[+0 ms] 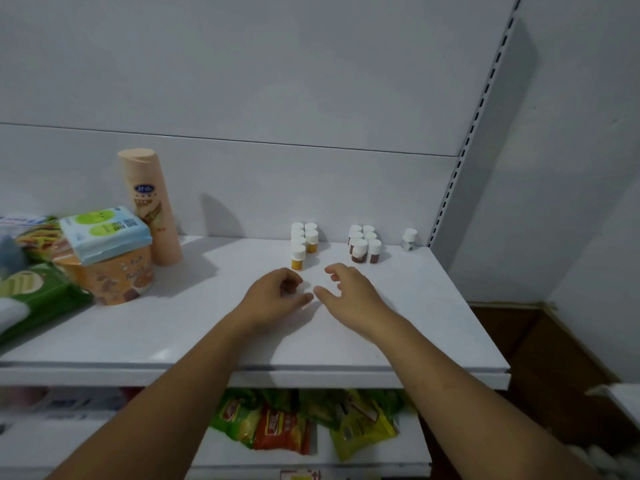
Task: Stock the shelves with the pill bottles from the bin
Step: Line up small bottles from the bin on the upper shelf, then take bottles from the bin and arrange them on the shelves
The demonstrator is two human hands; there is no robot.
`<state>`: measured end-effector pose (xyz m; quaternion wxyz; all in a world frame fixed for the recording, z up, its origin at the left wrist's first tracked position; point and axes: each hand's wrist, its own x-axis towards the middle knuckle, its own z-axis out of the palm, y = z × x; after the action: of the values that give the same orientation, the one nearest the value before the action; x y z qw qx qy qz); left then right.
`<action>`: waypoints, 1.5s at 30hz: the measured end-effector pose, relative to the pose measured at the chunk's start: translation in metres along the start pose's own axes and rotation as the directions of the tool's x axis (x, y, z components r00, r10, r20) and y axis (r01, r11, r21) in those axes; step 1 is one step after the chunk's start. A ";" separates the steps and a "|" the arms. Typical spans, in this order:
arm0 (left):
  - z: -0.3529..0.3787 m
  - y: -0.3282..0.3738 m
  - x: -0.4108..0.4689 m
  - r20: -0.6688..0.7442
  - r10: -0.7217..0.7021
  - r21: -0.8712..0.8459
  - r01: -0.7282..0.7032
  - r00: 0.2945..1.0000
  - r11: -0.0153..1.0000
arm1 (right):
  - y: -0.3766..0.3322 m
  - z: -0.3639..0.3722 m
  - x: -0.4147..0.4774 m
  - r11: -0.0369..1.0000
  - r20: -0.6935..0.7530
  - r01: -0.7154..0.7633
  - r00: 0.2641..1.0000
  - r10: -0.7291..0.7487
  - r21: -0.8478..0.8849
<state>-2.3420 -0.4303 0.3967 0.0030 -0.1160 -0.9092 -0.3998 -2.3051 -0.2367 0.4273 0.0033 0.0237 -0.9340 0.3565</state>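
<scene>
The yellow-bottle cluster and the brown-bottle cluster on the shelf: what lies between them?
Nothing: in the head view, bare white shelf separates the yellow bottles from the brown bottles.

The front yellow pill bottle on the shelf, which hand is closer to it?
Left. The left hand sits just in front of the front yellow pill bottle, almost touching. The right hand is farther, off to its right, nearer the brown bottles.

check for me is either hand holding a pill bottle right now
No, the left hand and right hand are both empty over the shelf, short of the yellow bottles.
</scene>
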 end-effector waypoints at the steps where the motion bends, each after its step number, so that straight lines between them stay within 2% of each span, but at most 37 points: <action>1: -0.003 0.005 -0.003 0.029 -0.003 0.010 0.003 1.000 1.000 | 0.001 -0.006 -0.018 0.999 0.025 0.026 0.999 -0.025 -0.041; 3: -0.004 0.020 -0.015 0.080 -0.010 0.075 0.004 0.997 0.997 | 0.008 -0.018 -0.055 0.986 0.055 0.090 0.995 -0.083 -0.141; 5: 0.004 0.037 -0.042 0.064 0.040 0.189 -0.052 0.997 0.981 | 0.019 -0.029 -0.093 0.964 0.054 0.154 0.988 -0.146 -0.216; 8: 0.028 0.065 -0.109 -0.080 0.282 0.312 -0.244 0.956 0.918 | 0.043 -0.043 -0.147 0.945 0.008 0.252 0.967 -0.256 -0.211; 10: 0.048 0.081 -0.157 -0.101 0.370 0.366 -0.312 0.923 0.877 | 0.067 -0.046 -0.182 0.928 -0.033 0.307 0.947 -0.320 -0.210; 12: 0.075 0.091 -0.199 -0.092 0.372 0.397 -0.309 0.924 0.864 | 0.093 -0.044 -0.216 0.924 -0.073 0.328 0.935 -0.347 -0.196; 15: 0.119 0.091 -0.252 -0.043 0.288 0.404 -0.247 0.957 0.881 | 0.130 -0.036 -0.262 0.930 -0.120 0.338 0.927 -0.355 -0.144; 21: 0.183 0.071 -0.318 0.042 0.085 0.377 -0.094 0.996 0.921 | 0.200 -0.006 -0.321 0.982 0.021 0.166 0.986 -0.164 -0.091; 26: 0.214 0.040 -0.350 0.091 -0.081 0.292 0.051 0.993 0.955 | 0.247 0.021 -0.347 0.998 0.155 -0.056 0.986 0.054 0.007; 29: 0.232 0.012 -0.362 0.173 -0.208 0.265 0.158 0.963 0.951 | 0.274 0.036 -0.357 0.982 0.214 -0.191 0.959 0.184 0.008; 34: 0.267 -0.039 -0.371 0.288 -0.396 0.224 0.341 0.872 0.913 | 0.314 0.065 -0.368 0.924 0.255 -0.381 0.894 0.369 -0.001; 37: 0.290 -0.069 -0.361 0.324 -0.405 0.241 0.340 0.855 0.909 | 0.330 0.090 -0.363 0.893 0.295 -0.450 0.851 0.435 -0.020; 40: 0.312 -0.101 -0.338 0.359 -0.382 0.257 0.304 0.852 0.917 | 0.338 0.121 -0.345 0.887 0.335 -0.455 0.826 0.453 -0.077; 43: 0.337 -0.128 -0.305 0.392 -0.338 0.271 0.244 0.855 0.931 | 0.350 0.158 -0.320 0.895 0.338 -0.433 0.830 0.443 -0.111; 45: 0.351 -0.143 -0.284 0.451 -0.276 0.298 0.149 0.849 0.943 | 0.353 0.176 -0.302 0.903 0.323 -0.399 0.844 0.429 -0.157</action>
<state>-2.0654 -0.3270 0.0262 -0.2556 -0.1093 -0.9309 -0.2370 -2.0177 -0.0783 0.0542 -0.2387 -0.1157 -0.9165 0.2995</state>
